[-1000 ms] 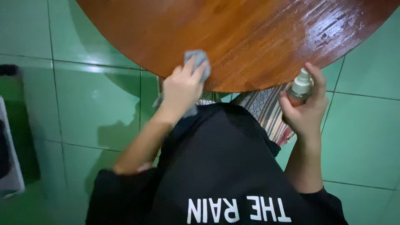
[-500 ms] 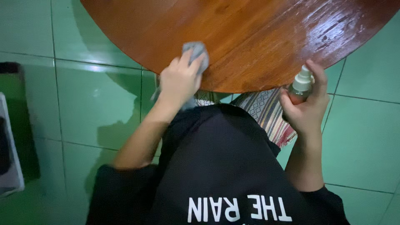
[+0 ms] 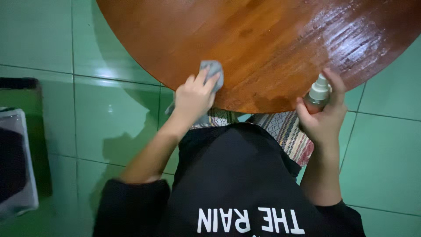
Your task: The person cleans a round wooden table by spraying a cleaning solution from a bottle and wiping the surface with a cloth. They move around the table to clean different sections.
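Green tiled floor, glossy, fills the frame edges. Round wooden table over it, seen from above; reddish-brown top.

Surface state: far right part of the top shows a wet, streaky sheen; the middle and near-left read duller and drier. Judging by that, the wiping is part done, with the shiny patch not yet worked over (could be glare in part, hard to separate).

Person in black shirt, patterned woven cloth over the lap, just under the table's near edge.

Left hand at the near edge, fingers closed over a small grey cloth, pressing it onto the wood; a tail of it hangs below the rim.

Right hand wraps a small spray bottle with white nozzle, forefinger on top, held just at the table's edge.
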